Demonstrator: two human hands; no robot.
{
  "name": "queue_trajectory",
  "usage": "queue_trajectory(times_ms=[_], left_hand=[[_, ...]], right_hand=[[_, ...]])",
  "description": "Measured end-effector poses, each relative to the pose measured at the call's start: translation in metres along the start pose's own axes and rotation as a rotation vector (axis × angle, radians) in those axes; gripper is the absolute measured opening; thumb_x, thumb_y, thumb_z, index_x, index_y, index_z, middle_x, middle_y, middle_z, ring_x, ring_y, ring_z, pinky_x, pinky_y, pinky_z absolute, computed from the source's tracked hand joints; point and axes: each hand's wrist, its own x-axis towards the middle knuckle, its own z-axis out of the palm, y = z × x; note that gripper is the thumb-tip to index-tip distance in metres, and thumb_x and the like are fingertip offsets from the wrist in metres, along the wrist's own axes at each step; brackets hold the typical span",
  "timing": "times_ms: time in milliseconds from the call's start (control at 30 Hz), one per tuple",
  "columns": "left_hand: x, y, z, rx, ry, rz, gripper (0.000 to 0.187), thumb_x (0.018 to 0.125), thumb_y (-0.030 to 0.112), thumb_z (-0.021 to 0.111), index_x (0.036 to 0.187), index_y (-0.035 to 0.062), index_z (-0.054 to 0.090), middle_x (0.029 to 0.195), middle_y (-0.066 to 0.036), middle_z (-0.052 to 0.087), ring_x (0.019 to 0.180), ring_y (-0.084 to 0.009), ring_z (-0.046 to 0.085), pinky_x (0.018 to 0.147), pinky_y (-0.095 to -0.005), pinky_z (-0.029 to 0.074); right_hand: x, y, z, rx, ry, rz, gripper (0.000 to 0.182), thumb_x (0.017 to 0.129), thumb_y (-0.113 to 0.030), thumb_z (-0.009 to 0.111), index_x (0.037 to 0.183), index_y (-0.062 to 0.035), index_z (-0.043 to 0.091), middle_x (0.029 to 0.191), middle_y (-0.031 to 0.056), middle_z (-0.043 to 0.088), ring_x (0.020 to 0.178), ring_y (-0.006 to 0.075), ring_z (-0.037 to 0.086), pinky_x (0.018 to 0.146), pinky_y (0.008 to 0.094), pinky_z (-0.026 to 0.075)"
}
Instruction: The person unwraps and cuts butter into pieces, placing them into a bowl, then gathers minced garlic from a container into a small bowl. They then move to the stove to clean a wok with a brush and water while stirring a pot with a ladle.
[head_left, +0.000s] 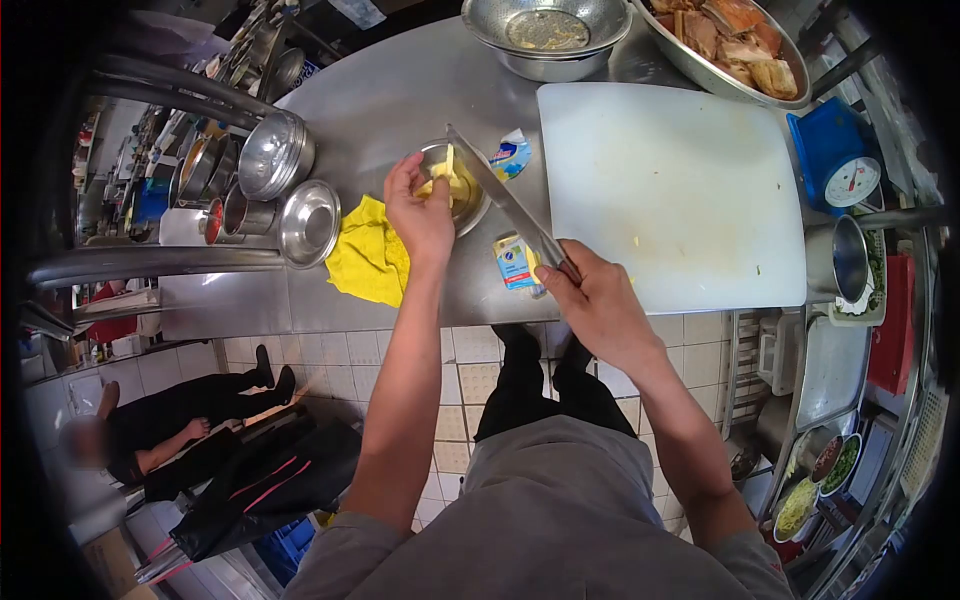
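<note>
Grips knife (508, 208) in closed right hand (608, 305), slanting the long blade forward and left over the right side of metal bowl (474, 216). Curls left hand (424, 218), nearer the bowl, with thumb at yellow pieces (459, 188) inside; cannot tell whether pinching any. Faces, farther off, perforated bowl (488, 28) with pale scraps and basin (704, 82) heaped with browned chunks (738, 45).

Yellow cloth (368, 255) lying crumpled at left, stacked metal bowls (275, 155) resting farther left, meat chunks (732, 42) filling a metal pan (690, 68) at far right, blue scale (832, 140) sitting right
</note>
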Motion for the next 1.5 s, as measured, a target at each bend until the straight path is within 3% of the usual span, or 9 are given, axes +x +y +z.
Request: queue_trajectory(times_ms=[300,533,733,867,1000,1100,1233,1300,1500], left_hand=[[0.013,-0.010,-0.010,-0.182,-0.072,-0.110,0.035,0.089,-0.005,0.062,0.124,-0.0034,0.061,0.120,-0.011,0.066,0.109,-0.0167,0.063,0.095,-0.0277,0.050],[0.024,-0.013,-0.026,-0.172,-0.126,-0.127,0.028,0.092,-0.003,0.057,0.118,-0.0028,0.066,0.107,-0.010,0.069,0.099,-0.0138,0.064,0.090,-0.0267,0.050],[-0.001,0.020,-0.048,-0.126,-0.202,-0.082,0.024,0.094,0.001,0.058,0.116,-0.0037,0.066,0.104,-0.008,0.070,0.095,-0.0113,0.063,0.086,-0.0254,0.050],[-0.065,0.058,-0.053,0.129,-0.638,0.040,0.039,0.085,0.006,0.071,0.123,0.0005,0.063,0.116,-0.018,0.066,0.108,-0.0259,0.064,0.094,-0.0345,0.050],[-0.091,0.061,-0.036,0.455,-0.844,0.284,0.074,0.076,0.009,0.075,0.143,0.0045,0.045,0.140,-0.025,0.048,0.130,-0.0433,0.045,0.111,-0.0477,0.037],[-0.088,0.050,-0.027,0.478,-0.863,0.327,0.076,0.074,0.008,0.077,0.142,0.0017,0.045,0.134,-0.025,0.052,0.127,-0.0422,0.048,0.110,-0.0474,0.037],[-0.083,0.055,-0.023,0.410,-0.860,0.281,0.081,0.070,0.009,0.080,0.142,-0.0002,0.044,0.130,-0.025,0.055,0.122,-0.0418,0.051,0.108,-0.0472,0.039],[-0.083,0.063,-0.020,0.217,-0.770,-0.048,0.083,0.067,0.010,0.083,0.141,0.0001,0.045,0.126,-0.024,0.057,0.116,-0.0402,0.055,0.103,-0.0461,0.043],[-0.106,0.120,0.052,0.106,-0.670,0.180,0.082,0.068,0.010,0.081,0.141,0.0008,0.043,0.124,-0.023,0.058,0.115,-0.0393,0.055,0.100,-0.0462,0.044]], right_hand=[[-0.001,0.006,-0.003,0.081,0.021,0.039,0.028,0.096,-0.024,0.063,0.094,0.0035,0.057,0.060,0.0142,0.051,0.054,0.0224,0.040,0.054,0.0385,0.039],[-0.005,0.016,-0.008,0.124,0.027,0.061,0.027,0.096,-0.023,0.064,0.093,0.0040,0.057,0.062,0.0099,0.048,0.057,0.0166,0.040,0.055,0.0357,0.037],[-0.029,0.029,-0.032,0.325,0.157,0.212,0.027,0.100,-0.019,0.061,0.115,0.0030,0.064,0.061,-0.0049,0.042,0.057,0.0047,0.035,0.050,0.0249,0.030],[-0.059,0.045,-0.051,0.387,0.289,0.269,0.029,0.100,-0.019,0.062,0.121,0.0008,0.063,0.059,-0.0075,0.041,0.048,-0.0004,0.035,0.042,0.0202,0.027],[-0.077,0.077,-0.072,0.220,0.385,0.257,0.032,0.099,-0.022,0.064,0.121,0.0021,0.063,0.061,-0.0051,0.044,0.053,0.0017,0.037,0.047,0.0208,0.031],[-0.073,0.084,-0.086,-0.035,0.526,0.178,0.034,0.099,-0.021,0.064,0.123,0.0034,0.062,0.065,-0.0024,0.047,0.059,0.0041,0.038,0.052,0.0221,0.034],[-0.071,0.085,-0.095,-0.007,0.553,0.167,0.034,0.099,-0.018,0.063,0.125,0.0042,0.061,0.067,-0.0007,0.047,0.063,0.0055,0.038,0.054,0.0239,0.035],[-0.076,0.088,-0.091,0.008,0.551,0.160,0.033,0.099,-0.017,0.063,0.124,0.0046,0.061,0.067,-0.0002,0.049,0.063,0.0057,0.039,0.054,0.0244,0.035],[-0.086,0.087,-0.082,-0.010,0.491,0.223,0.033,0.101,-0.019,0.061,0.124,0.0051,0.059,0.068,0.0036,0.054,0.062,0.0059,0.043,0.054,0.0259,0.038]])
